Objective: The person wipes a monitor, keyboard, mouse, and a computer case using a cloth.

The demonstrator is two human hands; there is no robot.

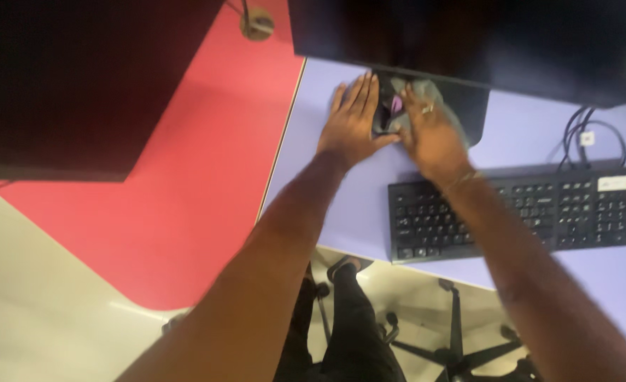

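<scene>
1. My left hand (353,117) lies flat on the lilac desk (341,205), palm down, fingers straight and close together, holding nothing; its thumb side touches a grey cloth (398,106).
2. My right hand (431,134) rests on top of that grey cloth, fingers spread and bent a little over it, pressing it down rather than clamped round it. I wear a ring on one finger.
3. The cloth sits bunched on the desk between my two hands, right at the foot of the dark monitor (468,35), against its stand (468,106). A small purple patch shows in its folds.
4. A black keyboard (518,212) lies just beside my right wrist, near the desk's front edge.
5. Black cables (581,131) run behind the keyboard.
6. To my left the red desk section (200,177) adjoins the lilac one.
7. Below the desk I see the chair base (454,346).
</scene>
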